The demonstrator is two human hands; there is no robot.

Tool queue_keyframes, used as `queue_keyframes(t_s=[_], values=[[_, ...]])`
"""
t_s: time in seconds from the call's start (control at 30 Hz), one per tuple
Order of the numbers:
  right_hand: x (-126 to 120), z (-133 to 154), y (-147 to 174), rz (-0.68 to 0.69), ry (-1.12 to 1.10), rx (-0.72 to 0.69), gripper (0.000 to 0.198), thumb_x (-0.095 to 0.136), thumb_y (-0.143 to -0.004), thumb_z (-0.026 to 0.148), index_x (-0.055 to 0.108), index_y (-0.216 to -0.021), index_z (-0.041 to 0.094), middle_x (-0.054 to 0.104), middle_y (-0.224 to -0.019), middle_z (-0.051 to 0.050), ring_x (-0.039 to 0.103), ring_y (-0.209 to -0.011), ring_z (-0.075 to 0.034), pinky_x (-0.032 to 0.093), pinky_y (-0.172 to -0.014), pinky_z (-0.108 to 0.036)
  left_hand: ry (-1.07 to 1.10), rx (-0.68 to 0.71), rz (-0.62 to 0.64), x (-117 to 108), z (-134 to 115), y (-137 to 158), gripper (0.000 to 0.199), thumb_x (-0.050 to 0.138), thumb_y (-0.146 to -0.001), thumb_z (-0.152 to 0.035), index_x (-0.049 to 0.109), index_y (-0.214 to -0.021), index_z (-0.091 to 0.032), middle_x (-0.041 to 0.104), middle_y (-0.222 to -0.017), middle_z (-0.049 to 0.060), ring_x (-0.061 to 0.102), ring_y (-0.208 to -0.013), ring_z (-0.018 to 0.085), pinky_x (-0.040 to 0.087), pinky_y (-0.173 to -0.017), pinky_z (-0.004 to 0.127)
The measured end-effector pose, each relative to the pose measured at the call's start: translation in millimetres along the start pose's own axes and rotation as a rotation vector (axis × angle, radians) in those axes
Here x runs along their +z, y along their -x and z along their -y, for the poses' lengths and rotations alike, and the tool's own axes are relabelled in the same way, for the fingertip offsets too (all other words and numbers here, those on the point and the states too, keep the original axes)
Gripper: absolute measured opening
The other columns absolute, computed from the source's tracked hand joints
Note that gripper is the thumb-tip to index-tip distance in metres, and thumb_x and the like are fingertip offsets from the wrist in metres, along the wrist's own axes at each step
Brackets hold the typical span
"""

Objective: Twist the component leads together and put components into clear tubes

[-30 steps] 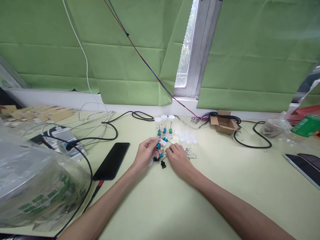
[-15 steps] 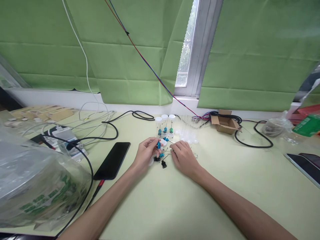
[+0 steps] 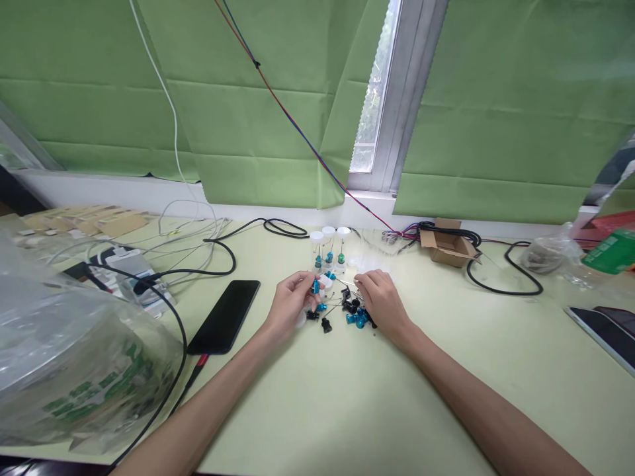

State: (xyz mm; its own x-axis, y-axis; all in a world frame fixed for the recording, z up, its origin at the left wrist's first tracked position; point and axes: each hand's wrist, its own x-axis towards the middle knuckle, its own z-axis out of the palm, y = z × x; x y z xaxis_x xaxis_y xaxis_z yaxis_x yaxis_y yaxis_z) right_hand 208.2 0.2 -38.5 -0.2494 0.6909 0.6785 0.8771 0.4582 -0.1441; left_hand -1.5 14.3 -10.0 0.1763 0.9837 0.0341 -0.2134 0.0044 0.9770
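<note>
My left hand [image 3: 294, 301] pinches a small shiny blue metal fitting [image 3: 315, 286] between thumb and fingers. To its right, my right hand [image 3: 384, 304] is curled with its fingertips together over thin metal pins [image 3: 348, 283]; what it holds, if anything, is too small to make out. A pile of blue fittings [image 3: 356, 318] and black fittings [image 3: 350, 301] lies against the right hand's near side. Another black fitting [image 3: 326, 325] with a thin rod lies between the hands. Behind them stand three clear tubes with white caps [image 3: 329, 231], each holding a blue or green fitting on a pin.
A black phone [image 3: 224, 317] lies left of my left arm, beside a big plastic bag [image 3: 89, 370]. Cables and a white power strip [image 3: 136, 277] are further back. An open cardboard box [image 3: 449, 248] stands at the back right. A tablet [image 3: 602, 337] lies at the right edge.
My right hand has shifted right, uncovering the pile of blue and black fittings. My left hand stays in place with the blue fitting.
</note>
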Motion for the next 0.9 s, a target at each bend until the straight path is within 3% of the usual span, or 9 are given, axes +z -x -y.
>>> queue_keyframes(t_s=[0.2,0.4,0.67,0.9], values=[[-2.6,-1.4,-1.6,0.032,-0.034,0.011,0.02,0.045,-0.098,0.013,0.064,-0.093,0.017,0.064,-0.088,-0.008,0.053,-0.084,-0.021,0.041,-0.077,-0.032,-0.007,0.005,0.013,2.7,-1.6,1.7,0.034,0.074,-0.075,-0.047,0.069,-0.079,-0.014,0.066,-0.077,0.006,0.055,-0.053,0.01,0.043,-0.048,0.023],[-3.5,8.3,-16.7,0.206,-0.167,-0.038,0.017,0.053,-0.095,0.013,0.068,-0.091,0.017,0.065,-0.086,-0.006,0.057,-0.083,-0.018,0.042,-0.079,-0.03,-0.01,-0.027,0.02,6.0,-2.5,3.9,0.038,0.074,-0.074,-0.05,0.07,-0.08,-0.012,0.063,-0.072,0.005,0.058,-0.058,0.012,0.049,-0.052,0.024],[3.9,22.7,-45.0,0.502,0.036,-0.156,0.019,0.058,-0.086,0.007,0.069,-0.074,0.016,0.062,-0.074,-0.005,0.056,-0.075,-0.018,0.034,-0.065,-0.026,0.035,-0.032,-0.011,3.5,2.3,0.4,0.038,0.075,-0.074,-0.049,0.068,-0.08,-0.012,0.062,-0.072,0.005,0.06,-0.058,0.012,0.052,-0.053,0.024],[8.9,30.9,-57.2,0.588,0.102,-0.184,0.02,0.059,-0.081,0.006,0.067,-0.065,0.017,0.063,-0.068,-0.005,0.054,-0.061,-0.017,0.028,-0.055,-0.027,0.043,-0.038,-0.012,4.8,0.8,0.8,0.038,0.074,-0.074,-0.049,0.066,-0.077,-0.012,0.061,-0.07,0.004,0.059,-0.056,0.011,0.052,-0.051,0.023]])
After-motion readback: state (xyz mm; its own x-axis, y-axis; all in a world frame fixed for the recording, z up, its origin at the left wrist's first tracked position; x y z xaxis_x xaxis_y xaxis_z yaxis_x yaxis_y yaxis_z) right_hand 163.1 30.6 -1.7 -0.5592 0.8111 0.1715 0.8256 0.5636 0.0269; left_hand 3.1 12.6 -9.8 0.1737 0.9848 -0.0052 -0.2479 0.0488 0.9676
